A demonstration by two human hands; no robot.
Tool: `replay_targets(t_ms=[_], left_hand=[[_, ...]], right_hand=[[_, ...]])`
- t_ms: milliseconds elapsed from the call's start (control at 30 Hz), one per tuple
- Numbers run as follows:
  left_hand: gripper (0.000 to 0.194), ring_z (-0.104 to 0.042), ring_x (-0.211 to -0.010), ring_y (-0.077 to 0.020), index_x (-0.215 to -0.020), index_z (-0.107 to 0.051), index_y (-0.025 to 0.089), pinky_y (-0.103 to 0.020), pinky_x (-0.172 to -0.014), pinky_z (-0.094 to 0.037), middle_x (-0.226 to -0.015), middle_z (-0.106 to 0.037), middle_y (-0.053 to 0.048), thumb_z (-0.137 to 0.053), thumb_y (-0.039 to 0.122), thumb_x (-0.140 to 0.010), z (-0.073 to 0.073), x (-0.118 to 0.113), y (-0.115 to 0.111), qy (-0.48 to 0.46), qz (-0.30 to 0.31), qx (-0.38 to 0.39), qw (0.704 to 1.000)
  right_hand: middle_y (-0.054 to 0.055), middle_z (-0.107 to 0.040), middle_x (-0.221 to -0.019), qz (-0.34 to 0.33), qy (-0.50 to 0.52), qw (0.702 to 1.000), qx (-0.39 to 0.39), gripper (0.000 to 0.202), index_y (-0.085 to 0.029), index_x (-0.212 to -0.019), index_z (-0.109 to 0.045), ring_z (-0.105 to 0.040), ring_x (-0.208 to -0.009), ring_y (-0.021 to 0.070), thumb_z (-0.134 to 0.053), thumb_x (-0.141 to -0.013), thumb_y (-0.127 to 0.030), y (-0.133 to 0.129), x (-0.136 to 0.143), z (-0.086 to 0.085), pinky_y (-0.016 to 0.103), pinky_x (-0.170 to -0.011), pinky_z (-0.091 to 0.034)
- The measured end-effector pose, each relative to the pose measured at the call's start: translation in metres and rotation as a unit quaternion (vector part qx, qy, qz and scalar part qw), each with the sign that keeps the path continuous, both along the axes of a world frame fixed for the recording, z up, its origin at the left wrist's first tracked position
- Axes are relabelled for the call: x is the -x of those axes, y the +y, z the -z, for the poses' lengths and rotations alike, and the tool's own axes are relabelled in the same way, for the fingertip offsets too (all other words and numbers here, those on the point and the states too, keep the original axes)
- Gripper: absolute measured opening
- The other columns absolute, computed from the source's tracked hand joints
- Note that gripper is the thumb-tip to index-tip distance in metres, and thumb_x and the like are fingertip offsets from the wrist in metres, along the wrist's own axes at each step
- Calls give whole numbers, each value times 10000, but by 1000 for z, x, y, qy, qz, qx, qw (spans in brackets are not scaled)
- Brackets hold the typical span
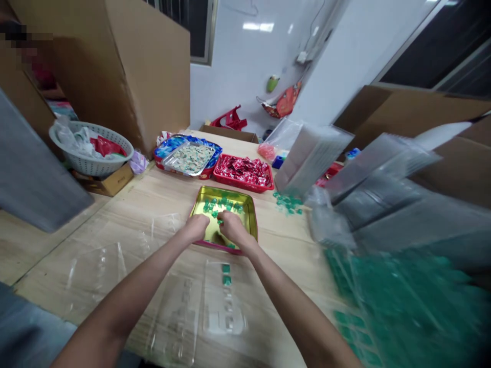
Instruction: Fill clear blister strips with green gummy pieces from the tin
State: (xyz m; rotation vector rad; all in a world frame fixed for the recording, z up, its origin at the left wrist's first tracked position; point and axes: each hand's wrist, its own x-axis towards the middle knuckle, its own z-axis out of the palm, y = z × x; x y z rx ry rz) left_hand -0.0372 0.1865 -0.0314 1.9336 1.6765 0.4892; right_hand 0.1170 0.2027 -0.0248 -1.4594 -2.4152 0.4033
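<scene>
Both hands reach over a gold tray [251,214] with a red edge that holds small shiny green pieces [224,202]. My left hand [197,226] is closed above its left side; what its fingers hold, if anything, is hidden. My right hand [232,227] is bent in a pinch, with a green piece [220,222] at its fingertips. Nearer to me lies a clear moulded plastic sheet [213,301] with a column of pockets, and green squares [226,274] fill the two farthest ones. Another clear moulded sheet [176,312] lies to its left.
Behind the tray are a red basket [243,187] of red packets and a metal tray [180,170] of pale pieces. Loose green pieces [288,203] lie right. Stacked clear plastic packs [307,161] and blurred green sheets [406,301] line the right side. A basket [90,162] stands left.
</scene>
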Motion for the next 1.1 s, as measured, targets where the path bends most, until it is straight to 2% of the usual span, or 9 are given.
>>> replay_targets(t_ms=[100,200,367,433,533,600,733,900,1100], left_hand=[[134,-571,-953,-332,-583,-596,120,-377,-835,-392,-786,-653,-161,-607,-1,-528,3,-1,3,9,-2,30,999],[170,-543,-1012,-332,-642,-613,111,-380,-864,-376,-838,-650,-159,-600,-16,-531,-6,-2,0,-4,-27,22,999],[167,-615,-824,-221,-823,-625,112,-326,-745,-452,-796,-654,-94,-546,100,-676,-28,-12,-34,-72,-73,-4,995],[187,-624,-667,-172,-863,-608,99,-287,-625,-475,-733,-653,-67,-560,155,-692,-31,-16,-60,-183,-81,29,979],[224,-616,-567,-153,-813,-605,99,-254,-520,-459,-656,-652,-40,-659,202,-622,-27,-18,-100,-471,-98,131,867],[262,-617,-559,-146,-780,-618,103,-242,-517,-451,-638,-661,-35,-722,206,-563,-23,-18,-123,-571,-109,180,793],[280,-615,-563,-133,-773,-646,105,-249,-560,-460,-651,-678,-40,-757,182,-528,-17,-22,-150,-627,-129,214,738],[329,-616,-609,-139,-833,-660,107,-267,-605,-475,-722,-698,-60,-753,141,-520,-16,-32,-164,-632,-134,203,736],[294,-625,-678,-160,-830,-659,115,-275,-638,-493,-735,-700,-57,-720,133,-543,-21,-43,-178,-607,-140,154,767]], right_hand=[[36,-628,-745,23,121,992,25,237,-143,-877,-593,-588,-685,146,-465,-704,-46,-42,-34,-8,232,-637,-446],[20,-624,-748,-7,274,957,99,193,-155,-881,-592,-587,-664,133,-491,-729,-95,-98,-61,-6,217,-597,-459],[42,-632,-833,-66,252,958,118,251,-170,-869,-634,-579,-741,147,-486,-716,-38,-157,-69,21,244,-656,-457],[47,-625,-818,-75,226,967,97,257,-170,-862,-636,-577,-772,159,-480,-718,-25,-163,-66,28,260,-690,-456],[50,-618,-812,-98,193,974,68,247,-180,-833,-638,-573,-790,165,-453,-759,-33,-164,-63,30,266,-706,-455],[50,-612,-824,-109,182,976,56,236,-187,-817,-637,-574,-778,162,-451,-775,-49,-165,-63,26,259,-687,-459],[60,-595,-888,-70,240,968,26,191,-188,-879,-615,-571,-786,163,-484,-779,-91,-172,-60,7,265,-690,-466],[29,-587,-774,-13,362,931,54,106,-179,-834,-614,-551,-679,139,-521,-792,-149,-180,-44,-18,243,-610,-458],[25,-559,-758,10,371,928,42,116,-174,-805,-625,-534,-673,134,-524,-778,-122,-186,-34,-18,239,-588,-441]])
